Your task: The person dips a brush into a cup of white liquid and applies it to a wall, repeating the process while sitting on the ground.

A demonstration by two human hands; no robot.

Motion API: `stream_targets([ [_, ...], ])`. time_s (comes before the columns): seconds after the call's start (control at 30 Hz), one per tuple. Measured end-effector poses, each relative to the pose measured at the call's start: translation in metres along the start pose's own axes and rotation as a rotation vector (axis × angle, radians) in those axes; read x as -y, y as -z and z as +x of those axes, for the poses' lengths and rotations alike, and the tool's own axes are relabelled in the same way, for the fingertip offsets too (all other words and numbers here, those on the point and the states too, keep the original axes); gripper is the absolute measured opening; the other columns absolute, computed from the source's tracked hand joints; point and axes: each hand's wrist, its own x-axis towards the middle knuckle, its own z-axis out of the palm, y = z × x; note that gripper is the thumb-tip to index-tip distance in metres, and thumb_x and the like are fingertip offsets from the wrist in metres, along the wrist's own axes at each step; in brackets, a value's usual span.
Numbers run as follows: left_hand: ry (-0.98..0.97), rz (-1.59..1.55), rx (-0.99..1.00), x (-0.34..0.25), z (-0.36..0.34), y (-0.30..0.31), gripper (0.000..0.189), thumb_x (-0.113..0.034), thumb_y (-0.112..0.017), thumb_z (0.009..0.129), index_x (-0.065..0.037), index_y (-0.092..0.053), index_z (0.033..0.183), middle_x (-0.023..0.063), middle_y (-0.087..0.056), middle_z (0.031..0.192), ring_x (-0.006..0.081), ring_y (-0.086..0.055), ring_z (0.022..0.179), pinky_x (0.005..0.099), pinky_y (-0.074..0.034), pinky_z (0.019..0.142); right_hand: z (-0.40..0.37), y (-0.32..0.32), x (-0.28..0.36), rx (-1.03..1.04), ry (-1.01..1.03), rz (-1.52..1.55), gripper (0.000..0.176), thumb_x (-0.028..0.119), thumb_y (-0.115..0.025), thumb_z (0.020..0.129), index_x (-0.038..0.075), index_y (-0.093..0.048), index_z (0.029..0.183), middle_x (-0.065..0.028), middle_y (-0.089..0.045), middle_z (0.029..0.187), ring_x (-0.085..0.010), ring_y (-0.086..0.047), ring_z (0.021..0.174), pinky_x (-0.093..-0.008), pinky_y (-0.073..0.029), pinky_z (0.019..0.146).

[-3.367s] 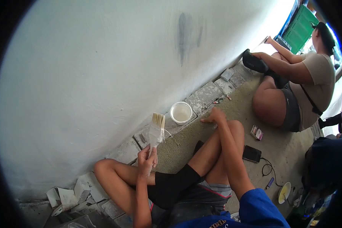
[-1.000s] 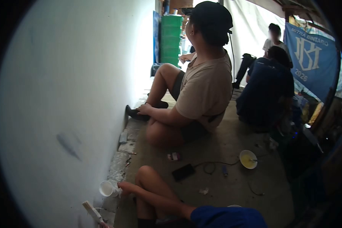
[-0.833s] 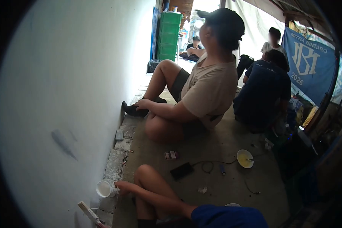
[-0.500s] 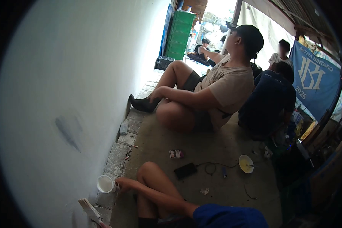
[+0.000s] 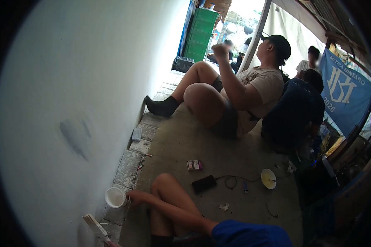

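Note:
My right hand point(image 5: 137, 197), at the end of a bare arm with a blue sleeve, grips the side of a small white plastic tub point(image 5: 116, 198). The tub is tipped toward me, and its inside looks whitish. At the lower left, a flat paintbrush point(image 5: 95, 225) with pale bristles slants up toward the wall. My left hand point(image 5: 111, 244) is at its lower end, mostly cut off by the frame edge. The white wall point(image 5: 41, 123) beside them carries a grey smudge point(image 5: 73, 140). My bent leg point(image 5: 169, 191) lies under the right arm.
A seated person point(image 5: 255, 86) in black boots sits ahead; another in dark blue point(image 5: 294, 111) crouches behind. On the mat point(image 5: 173, 144) lie a cigarette pack point(image 5: 195, 165), a black phone-like device point(image 5: 204, 184) with a cable, a lighter point(image 5: 245, 187) and a bowl point(image 5: 268, 179). Paving blocks point(image 5: 127, 168) edge the wall.
The seated person's near hand has left the boot and risen to head height. The view has shifted slightly. My hands keep the tub and paintbrush in nearly the same places.

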Motion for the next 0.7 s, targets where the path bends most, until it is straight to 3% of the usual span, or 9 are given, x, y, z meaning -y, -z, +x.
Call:
stream_targets([
  [0.47,-0.037,0.004,0.027,-0.003,-0.002,-0.004,0.017,-0.018,-0.054,0.097,-0.002,-0.058,0.098,-0.0034,-0.038,0.053,0.0062,-0.033,0.043,0.0230,-0.025,0.040,-0.004,0.006,0.005,0.005,0.082,0.008,0.044,0.021,-0.080,0.060,0.005,-0.061,0.097,-0.0125,-0.064,0.086,-0.0266,-0.064,0.079,-0.0374,-0.052,0.071],
  [0.7,-0.023,0.071,0.025,0.008,-0.003,-0.001,0.016,-0.017,-0.052,0.097,-0.006,-0.057,0.087,-0.0030,-0.040,0.053,0.0061,-0.033,0.042,0.0222,-0.027,0.040,-0.005,0.009,0.005,0.003,0.010,-0.080,0.057,0.032,-0.085,0.059,0.002,-0.058,0.099,-0.0132,-0.062,0.082,-0.0266,-0.063,0.077,-0.0377,-0.050,0.066],
])
